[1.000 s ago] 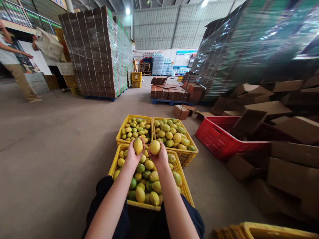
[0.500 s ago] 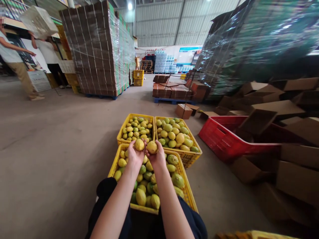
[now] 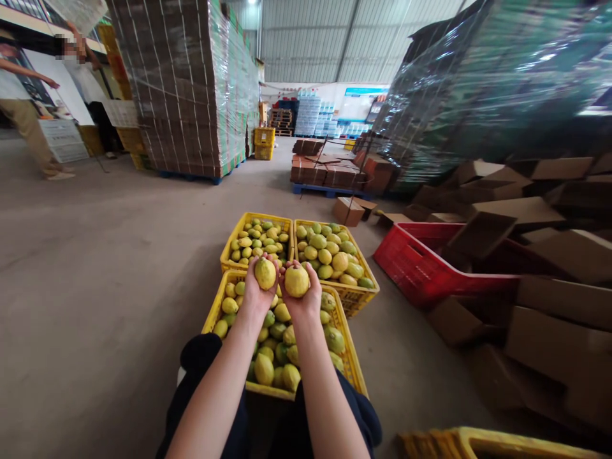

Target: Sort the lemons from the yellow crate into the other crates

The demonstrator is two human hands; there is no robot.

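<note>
While the left lemon and right lemon rest in upturned palms, the hold: best kept, I judge, with loosely curled fingers, rinds unpressed, upper faces clear to view.
Left lemon: above the far part of the near crate; long axis seems to run near to far, greenish end pointing far and slightly left.
Right lemon: just beside it, apart; dark stem mark on the far side, so that end points far; axis looks foreshortened.
Left hand: cupped around the left lemon.
Right hand: cupped around the right lemon; whether the two hands touch, I cannot tell.
Near crate: yellow, below both hands, holding more fruit.
Far crates: two, yellow, side by side, also holding fruit.
Red crate: to the right, among cardboard boxes.
</note>
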